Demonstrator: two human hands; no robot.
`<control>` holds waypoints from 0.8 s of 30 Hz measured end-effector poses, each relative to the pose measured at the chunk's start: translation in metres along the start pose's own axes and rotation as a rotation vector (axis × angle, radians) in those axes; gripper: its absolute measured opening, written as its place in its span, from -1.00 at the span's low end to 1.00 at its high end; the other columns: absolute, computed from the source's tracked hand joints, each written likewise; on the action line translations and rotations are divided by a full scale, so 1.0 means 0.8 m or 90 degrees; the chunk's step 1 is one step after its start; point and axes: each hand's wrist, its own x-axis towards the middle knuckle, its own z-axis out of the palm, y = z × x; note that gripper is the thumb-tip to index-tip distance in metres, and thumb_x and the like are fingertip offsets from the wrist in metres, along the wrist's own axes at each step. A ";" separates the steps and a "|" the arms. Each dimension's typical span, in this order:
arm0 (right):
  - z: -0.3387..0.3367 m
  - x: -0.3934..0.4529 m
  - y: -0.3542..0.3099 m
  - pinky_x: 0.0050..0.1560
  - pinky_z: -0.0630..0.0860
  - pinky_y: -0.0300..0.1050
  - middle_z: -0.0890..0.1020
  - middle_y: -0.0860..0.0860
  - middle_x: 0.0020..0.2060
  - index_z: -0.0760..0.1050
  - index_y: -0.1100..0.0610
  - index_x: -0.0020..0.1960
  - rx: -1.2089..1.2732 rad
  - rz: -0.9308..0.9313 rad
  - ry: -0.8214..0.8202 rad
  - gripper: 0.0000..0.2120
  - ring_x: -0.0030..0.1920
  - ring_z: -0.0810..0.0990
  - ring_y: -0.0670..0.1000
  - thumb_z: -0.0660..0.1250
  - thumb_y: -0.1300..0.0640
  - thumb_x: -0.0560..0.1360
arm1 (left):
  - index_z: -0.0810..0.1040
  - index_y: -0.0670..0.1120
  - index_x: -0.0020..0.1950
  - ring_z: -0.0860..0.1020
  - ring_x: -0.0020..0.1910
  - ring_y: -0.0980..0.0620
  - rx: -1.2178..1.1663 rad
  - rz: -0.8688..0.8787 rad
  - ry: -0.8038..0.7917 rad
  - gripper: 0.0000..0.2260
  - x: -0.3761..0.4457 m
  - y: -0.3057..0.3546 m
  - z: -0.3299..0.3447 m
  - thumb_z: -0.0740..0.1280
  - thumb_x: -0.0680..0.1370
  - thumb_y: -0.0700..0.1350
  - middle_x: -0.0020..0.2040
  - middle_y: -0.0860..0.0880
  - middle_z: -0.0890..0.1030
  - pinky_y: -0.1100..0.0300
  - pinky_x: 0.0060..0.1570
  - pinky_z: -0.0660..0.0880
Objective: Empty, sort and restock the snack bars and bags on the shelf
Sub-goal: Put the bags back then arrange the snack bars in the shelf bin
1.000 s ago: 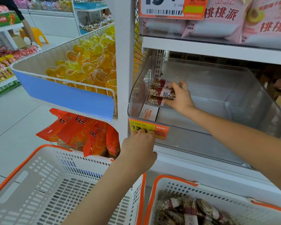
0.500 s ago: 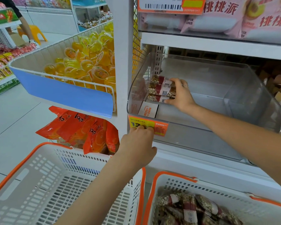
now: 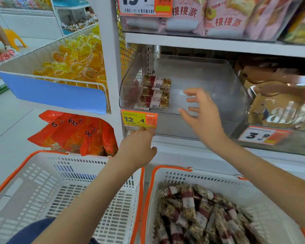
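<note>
Three snack bars (image 3: pixel 155 93) lie stacked crosswise at the clear bin's (image 3: pixel 236 88) left end. More fill the right basket (image 3: pixel 218 176), directly below the spread, empty right hand (image 3: pixel 203 117); the left hand (image 3: pixel 138 147) fingers the price tag (image 3: pixel 139 118).

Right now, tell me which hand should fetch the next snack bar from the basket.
Right. The right hand is open and holds nothing, and the basket of snack bars sits on that side. The left hand is touching the price tag.
</note>
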 end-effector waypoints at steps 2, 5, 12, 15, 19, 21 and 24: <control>0.003 -0.062 0.010 -0.03 0.46 -0.32 0.44 -0.10 -0.01 0.45 0.12 0.14 -0.007 -0.033 0.041 -0.75 -0.07 0.50 -0.08 0.38 0.27 0.49 | 0.37 -0.03 0.34 0.45 0.23 -0.10 -0.052 0.000 -0.006 -0.65 -0.007 0.015 0.024 0.27 0.56 -0.04 0.30 -0.05 0.44 -0.02 0.11 0.48; 0.028 -0.177 0.064 -0.06 0.48 -0.21 0.44 -0.18 -0.05 0.45 0.07 0.15 -0.045 0.067 -0.096 -0.76 -0.08 0.50 -0.12 0.36 0.23 0.51 | 0.44 -0.05 0.25 0.49 0.16 -0.07 -0.135 -0.013 -0.085 -0.72 -0.023 0.031 0.106 0.28 0.54 -0.08 0.20 -0.04 0.50 0.06 0.05 0.48; 0.062 -0.374 0.196 0.43 0.18 0.06 0.04 0.10 0.53 -0.08 -0.02 0.56 -0.207 0.366 -0.566 -0.08 0.51 0.03 0.18 0.45 -0.02 0.43 | 0.45 -0.15 0.25 0.50 0.17 -0.08 -0.344 -0.160 -0.306 -0.68 -0.103 0.037 0.327 0.31 0.51 -0.16 0.19 -0.11 0.53 0.22 0.03 0.42; 0.068 -0.403 0.197 0.42 0.23 0.20 -0.13 0.04 0.55 -0.10 -0.18 0.54 -0.269 0.338 -0.554 -0.10 0.52 -0.14 0.15 0.44 0.04 0.44 | 0.25 -0.15 0.43 0.36 0.34 -0.15 -0.330 -0.225 -0.336 -0.41 -0.136 0.034 0.392 0.37 0.47 -0.01 0.38 -0.19 0.35 0.08 0.32 0.34; 0.077 -0.387 0.207 0.33 0.36 0.19 -0.06 0.05 0.55 -0.17 -0.15 0.54 -0.291 0.403 -0.442 -0.09 0.50 0.02 0.24 0.42 0.04 0.47 | -0.03 -0.17 0.53 0.13 0.46 -0.20 -0.356 -0.281 -0.258 -0.08 -0.147 0.032 0.417 0.45 0.40 0.11 0.49 -0.24 0.05 0.02 0.45 0.15; 0.082 -0.382 0.218 0.29 0.41 0.16 -0.06 0.06 0.55 -0.24 -0.14 0.54 -0.307 0.418 -0.462 -0.03 0.47 0.12 0.26 0.44 0.00 0.46 | -0.03 -0.18 0.50 0.17 0.44 -0.19 -0.434 -0.356 -0.222 -0.03 -0.142 0.032 0.421 0.53 0.33 0.04 0.46 -0.22 0.11 0.02 0.42 0.21; 0.094 -0.378 0.222 0.26 0.41 0.13 -0.10 0.12 0.55 -0.27 -0.10 0.54 -0.312 0.440 -0.461 0.01 0.44 0.18 0.29 0.42 -0.13 0.44 | 0.03 -0.10 0.47 0.33 0.37 -0.15 -0.555 -0.478 -0.158 -0.06 -0.130 0.027 0.433 0.58 0.29 -0.04 0.41 -0.18 0.30 -0.06 0.37 0.32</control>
